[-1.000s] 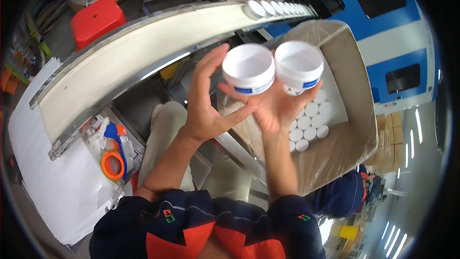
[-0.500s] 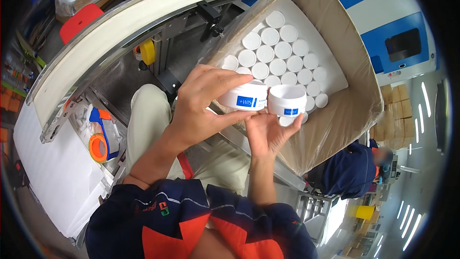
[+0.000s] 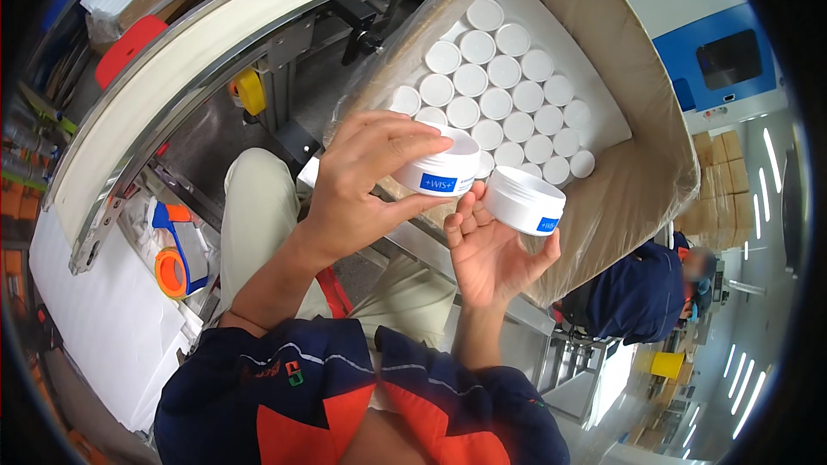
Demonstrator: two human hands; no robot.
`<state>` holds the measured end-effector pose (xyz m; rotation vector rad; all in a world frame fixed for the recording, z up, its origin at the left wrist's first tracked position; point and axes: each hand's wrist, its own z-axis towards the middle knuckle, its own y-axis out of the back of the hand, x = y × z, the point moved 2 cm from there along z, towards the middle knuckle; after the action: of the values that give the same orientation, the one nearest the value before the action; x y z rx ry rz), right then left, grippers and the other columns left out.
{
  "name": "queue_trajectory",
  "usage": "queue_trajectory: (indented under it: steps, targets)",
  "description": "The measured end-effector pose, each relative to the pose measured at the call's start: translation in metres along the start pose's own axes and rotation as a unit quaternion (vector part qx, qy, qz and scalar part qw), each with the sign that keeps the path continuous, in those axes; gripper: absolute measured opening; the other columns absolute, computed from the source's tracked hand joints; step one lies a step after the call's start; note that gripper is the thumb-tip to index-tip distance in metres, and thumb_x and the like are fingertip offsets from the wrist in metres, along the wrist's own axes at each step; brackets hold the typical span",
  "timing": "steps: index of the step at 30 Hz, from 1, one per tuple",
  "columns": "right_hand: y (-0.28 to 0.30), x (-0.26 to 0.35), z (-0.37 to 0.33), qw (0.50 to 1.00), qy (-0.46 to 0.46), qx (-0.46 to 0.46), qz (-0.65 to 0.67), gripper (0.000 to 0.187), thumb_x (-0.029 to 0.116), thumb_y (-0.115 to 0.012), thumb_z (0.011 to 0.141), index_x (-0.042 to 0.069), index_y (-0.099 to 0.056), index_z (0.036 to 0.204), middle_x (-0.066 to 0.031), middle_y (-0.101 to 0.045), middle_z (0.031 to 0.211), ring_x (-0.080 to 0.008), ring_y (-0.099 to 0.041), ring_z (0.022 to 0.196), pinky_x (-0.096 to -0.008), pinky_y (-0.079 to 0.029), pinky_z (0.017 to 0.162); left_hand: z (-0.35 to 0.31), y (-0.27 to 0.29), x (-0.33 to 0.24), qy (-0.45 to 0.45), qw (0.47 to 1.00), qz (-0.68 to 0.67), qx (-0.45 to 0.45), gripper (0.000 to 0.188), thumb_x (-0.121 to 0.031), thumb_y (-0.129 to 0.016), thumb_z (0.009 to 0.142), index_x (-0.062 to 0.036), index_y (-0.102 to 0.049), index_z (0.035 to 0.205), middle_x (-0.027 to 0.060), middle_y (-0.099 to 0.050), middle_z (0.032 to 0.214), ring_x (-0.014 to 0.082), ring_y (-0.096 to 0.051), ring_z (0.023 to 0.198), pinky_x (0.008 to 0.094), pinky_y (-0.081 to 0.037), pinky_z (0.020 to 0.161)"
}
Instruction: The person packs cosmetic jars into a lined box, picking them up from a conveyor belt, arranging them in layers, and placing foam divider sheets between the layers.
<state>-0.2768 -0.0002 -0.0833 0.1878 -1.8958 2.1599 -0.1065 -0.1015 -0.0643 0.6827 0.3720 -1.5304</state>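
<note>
White-coloured, both: pinching left jar with left hand, right jar with right hand, at near side of box.

Blue-and-white machine fills upper right, dark window panel in its front; stacked brown cartons below it, rows of bright white strip lights along the right rim. Curved cream conveyor sweeps across upper left on a metal frame, red stool just beyond its outer rail. Dark grey floor shows underneath; yellow bin sits lower right, near the lit aisle.
</note>
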Motion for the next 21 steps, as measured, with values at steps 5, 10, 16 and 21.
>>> queue_trajectory:
  steps: [5, 10, 16, 21]
  targets:
    - [-0.001, -0.002, 0.0, 0.999, 0.013, -0.029, -0.009, 0.085, 0.058, -0.059, 0.084, 0.003, -0.035, 0.144, -0.0273, -0.047, 0.136, -0.0409, -0.048, 0.127, -0.0522, -0.039, 0.105, 0.004, -0.001, 0.001, -0.01, 1.0, -0.003, 0.005, 0.052, -0.01, -0.085, 0.057, -0.0123, -0.071, 0.107, 0.0048, -0.069, 0.106, 0.0269, -0.061, 0.102, 0.0388, -0.049, 0.088]
    - [-0.001, -0.013, 0.005, 0.998, -0.002, -0.041, -0.04, 0.086, 0.056, -0.062, 0.083, 0.006, -0.031, 0.146, -0.0241, -0.042, 0.141, -0.0385, -0.044, 0.132, -0.0521, -0.04, 0.105, -0.001, 0.007, 0.009, 0.007, 0.999, 0.032, -0.008, 0.054, -0.006, -0.087, 0.055, -0.007, -0.07, 0.106, 0.0088, -0.069, 0.107, 0.028, -0.062, 0.105, 0.0391, -0.047, 0.092]
    - [-0.002, -0.006, 0.001, 0.992, 0.017, -0.04, -0.117, 0.084, 0.047, -0.066, 0.083, 0.006, -0.03, 0.146, -0.0227, -0.042, 0.142, -0.0366, -0.043, 0.133, -0.0511, -0.042, 0.103, -0.004, -0.007, 0.012, 0.022, 1.0, 0.02, 0.011, 0.057, -0.007, -0.088, 0.055, -0.007, -0.069, 0.109, 0.01, -0.068, 0.109, 0.0279, -0.061, 0.106, 0.0384, -0.047, 0.093]
    - [0.003, -0.004, 0.001, 0.973, 0.053, -0.078, -0.21, 0.083, 0.043, -0.068, 0.082, 0.01, -0.029, 0.148, -0.0243, -0.036, 0.146, -0.0371, -0.04, 0.134, -0.0511, -0.042, 0.102, -0.005, -0.011, 0.014, 0.026, 0.999, 0.018, 0.022, 0.057, -0.007, -0.088, 0.055, -0.0069, -0.069, 0.109, 0.0102, -0.068, 0.108, 0.0277, -0.061, 0.107, 0.038, -0.047, 0.093]
